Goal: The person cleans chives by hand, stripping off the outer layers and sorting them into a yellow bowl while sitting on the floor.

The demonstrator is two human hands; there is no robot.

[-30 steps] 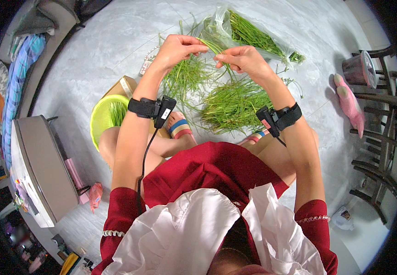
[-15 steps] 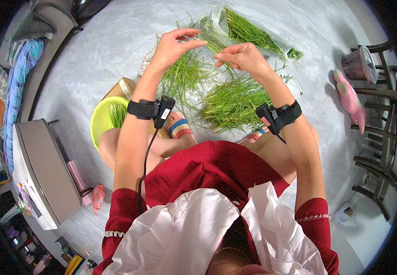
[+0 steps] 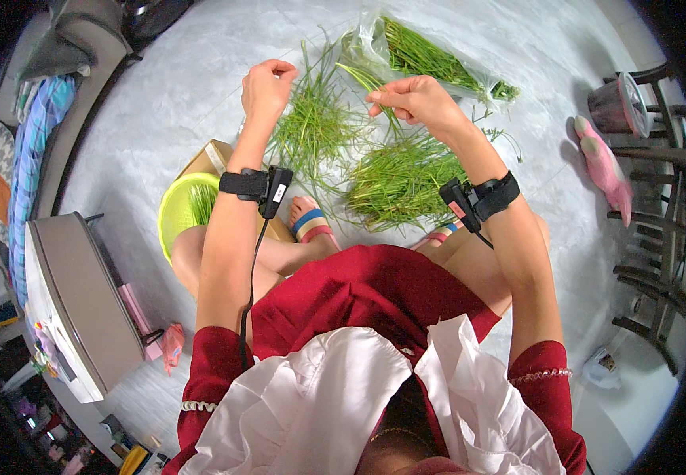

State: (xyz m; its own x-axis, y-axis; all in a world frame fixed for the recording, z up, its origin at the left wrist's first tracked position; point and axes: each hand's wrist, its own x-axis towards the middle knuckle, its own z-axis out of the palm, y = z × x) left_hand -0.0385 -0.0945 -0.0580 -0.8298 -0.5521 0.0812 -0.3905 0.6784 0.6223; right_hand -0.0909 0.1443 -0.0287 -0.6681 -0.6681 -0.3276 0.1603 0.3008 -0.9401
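My right hand (image 3: pixel 422 103) pinches a few long thin green stalks (image 3: pixel 357 75) between thumb and fingers; their pale ends point up and left. Farther left, my left hand (image 3: pixel 266 91) is closed with its fingertips curled together, and whatever it may hold is hidden. Between and below the hands, a loose scatter of thin green stalks (image 3: pixel 315 127) lies on the floor. Nearer my right foot rests a thicker heap of green stalks (image 3: pixel 406 178). Beyond my right hand, a clear plastic bag (image 3: pixel 366 39) lies open around more green stalks (image 3: pixel 430 55).
A yellow-green basket (image 3: pixel 170 210) with cut greens stands by my left knee, next to a cardboard box (image 3: pixel 210 157). Dark chairs (image 3: pixel 659 158), a lidded tub (image 3: pixel 620 107) and a pink plush toy (image 3: pixel 602 166) are at the right. A grey cabinet (image 3: pixel 85 293) stands left.
My left hand has moved left, away from the right hand, and its fingers have closed. My right hand stays nearly in place, still pinching the stalks.
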